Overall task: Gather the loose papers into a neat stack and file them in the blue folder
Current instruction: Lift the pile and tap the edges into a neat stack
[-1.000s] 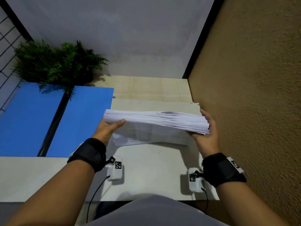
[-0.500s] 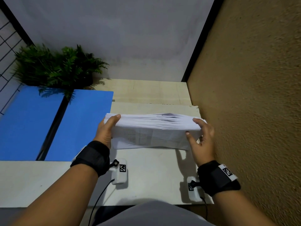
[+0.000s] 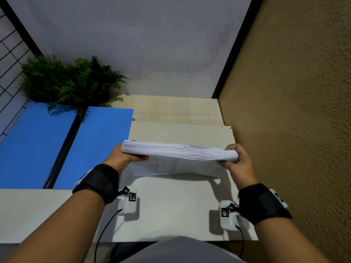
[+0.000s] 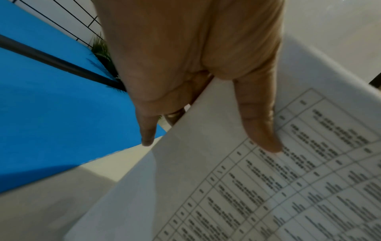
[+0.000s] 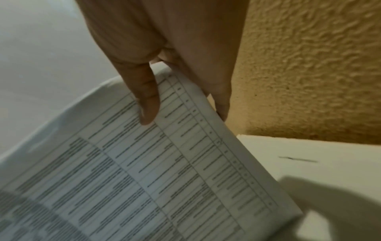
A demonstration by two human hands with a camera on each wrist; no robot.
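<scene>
The fingers (image 4: 259,124) of the left hand (image 3: 123,158) are curled round the left end of the paper stack (image 3: 178,152); the right end is pinched by the right hand (image 3: 238,161); the stack is held upright on its long edge above the white table (image 3: 171,211); the blue folder (image 3: 96,141) is laid open just beside it, to the left; a fern (image 3: 70,82) is seen behind the folder.

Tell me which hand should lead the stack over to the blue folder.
Left. The left hand grips the stack of papers at the end beside the open blue folder; the right hand holds the end by the wall.
</scene>
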